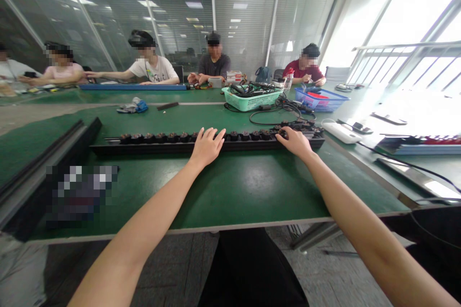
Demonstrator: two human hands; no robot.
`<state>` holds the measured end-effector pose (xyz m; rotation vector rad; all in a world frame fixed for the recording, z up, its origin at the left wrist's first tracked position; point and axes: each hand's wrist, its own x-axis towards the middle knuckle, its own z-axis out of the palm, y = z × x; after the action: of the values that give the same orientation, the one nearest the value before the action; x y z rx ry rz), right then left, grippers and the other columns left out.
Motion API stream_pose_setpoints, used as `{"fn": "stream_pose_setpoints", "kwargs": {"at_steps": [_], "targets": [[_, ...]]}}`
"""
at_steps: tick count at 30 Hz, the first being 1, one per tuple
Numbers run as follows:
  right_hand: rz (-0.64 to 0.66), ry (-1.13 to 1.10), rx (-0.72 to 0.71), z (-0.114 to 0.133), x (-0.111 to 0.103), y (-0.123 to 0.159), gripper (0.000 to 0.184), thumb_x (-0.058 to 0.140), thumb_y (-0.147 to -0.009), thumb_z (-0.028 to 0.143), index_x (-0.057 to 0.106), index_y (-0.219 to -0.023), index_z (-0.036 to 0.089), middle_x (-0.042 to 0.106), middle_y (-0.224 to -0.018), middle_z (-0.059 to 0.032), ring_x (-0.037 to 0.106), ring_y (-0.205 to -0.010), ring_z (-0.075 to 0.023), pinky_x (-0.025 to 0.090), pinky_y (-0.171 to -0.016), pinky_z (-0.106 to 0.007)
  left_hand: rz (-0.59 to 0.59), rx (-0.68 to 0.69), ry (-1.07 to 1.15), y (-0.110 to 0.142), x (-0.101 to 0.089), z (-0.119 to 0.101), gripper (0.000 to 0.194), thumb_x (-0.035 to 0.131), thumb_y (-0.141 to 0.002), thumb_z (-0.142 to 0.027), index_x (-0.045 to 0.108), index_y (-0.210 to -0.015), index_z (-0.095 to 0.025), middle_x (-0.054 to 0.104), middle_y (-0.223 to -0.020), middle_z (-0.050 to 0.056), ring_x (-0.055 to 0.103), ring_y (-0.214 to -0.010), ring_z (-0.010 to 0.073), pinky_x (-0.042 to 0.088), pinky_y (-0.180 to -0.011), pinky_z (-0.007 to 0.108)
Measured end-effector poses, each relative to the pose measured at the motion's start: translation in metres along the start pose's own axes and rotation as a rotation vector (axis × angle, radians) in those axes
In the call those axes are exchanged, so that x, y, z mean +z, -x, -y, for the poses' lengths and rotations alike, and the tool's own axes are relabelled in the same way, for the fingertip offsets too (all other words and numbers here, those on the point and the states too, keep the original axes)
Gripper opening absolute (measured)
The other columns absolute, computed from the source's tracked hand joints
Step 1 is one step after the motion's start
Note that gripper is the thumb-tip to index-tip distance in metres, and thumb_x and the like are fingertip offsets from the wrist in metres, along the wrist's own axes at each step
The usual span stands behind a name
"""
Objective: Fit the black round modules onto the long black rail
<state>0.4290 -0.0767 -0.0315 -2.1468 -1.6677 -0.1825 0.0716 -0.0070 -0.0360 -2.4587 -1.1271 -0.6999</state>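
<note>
A long black channel (158,147) lies across the green table in front of me, with a row of small black socket modules (172,137) showing copper-coloured tops. My left hand (209,146) rests over the middle of the channel, fingers spread and palm down, touching it. Toward the right end, my right hand (296,142) has its thumb and fingers curled round one of the modules. Its fingers partly hide that module. Several more dark modules sit loosely behind the right hand, close to the channel's end.
A green basket (252,101) of cables and a blue basket (320,100) stand beyond the channel. Another long dark channel (46,163) lies at the left. A white power strip (341,132) is at the right. Several people sit along the far side, near a blue bar (133,87).
</note>
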Motion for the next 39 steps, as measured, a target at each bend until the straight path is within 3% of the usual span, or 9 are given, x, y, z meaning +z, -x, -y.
{"fn": "stream_pose_setpoints", "kwargs": {"at_steps": [9,24,32,39], "targets": [[0.004,0.004,0.027,0.000,-0.003,0.002,0.049,0.053,-0.103,0.048,0.069,-0.140,0.019,0.079,-0.115,-0.0150,0.073,-0.108,-0.0332,0.053,-0.087,-0.039,0.041,0.009,0.007,0.000,-0.002,0.001,0.052,0.035,-0.113,-0.035,0.057,-0.157,-0.017,0.074,-0.136,0.017,0.054,-0.145,0.0353,0.041,-0.120,0.053],[0.018,-0.005,0.054,-0.001,-0.005,0.003,0.050,0.054,-0.102,0.048,0.070,-0.139,0.019,0.078,-0.117,-0.0153,0.071,-0.111,-0.0349,0.053,-0.091,-0.042,0.030,-0.011,0.042,0.000,0.000,-0.002,0.050,0.037,-0.113,-0.036,0.058,-0.155,-0.018,0.066,-0.148,0.018,0.053,-0.147,0.0326,0.040,-0.123,0.052],[0.024,-0.008,0.023,-0.004,-0.003,0.002,0.060,0.050,-0.101,0.049,0.060,-0.152,0.020,0.078,-0.123,-0.0161,0.070,-0.114,-0.0379,0.054,-0.095,-0.047,0.022,-0.034,0.058,0.000,0.004,-0.001,0.050,0.038,-0.113,-0.036,0.059,-0.155,-0.020,0.062,-0.153,0.018,0.047,-0.151,0.0355,0.040,-0.125,0.054],[0.009,-0.026,0.032,-0.005,0.004,0.000,0.059,0.048,-0.099,0.047,0.063,-0.151,0.021,0.077,-0.128,-0.0165,0.069,-0.118,-0.0390,0.051,-0.101,-0.051,0.020,-0.062,0.058,0.001,0.004,-0.003,0.050,0.036,-0.114,-0.038,0.060,-0.155,-0.023,0.058,-0.155,0.019,0.037,-0.158,0.0433,0.043,-0.121,0.059]]}}
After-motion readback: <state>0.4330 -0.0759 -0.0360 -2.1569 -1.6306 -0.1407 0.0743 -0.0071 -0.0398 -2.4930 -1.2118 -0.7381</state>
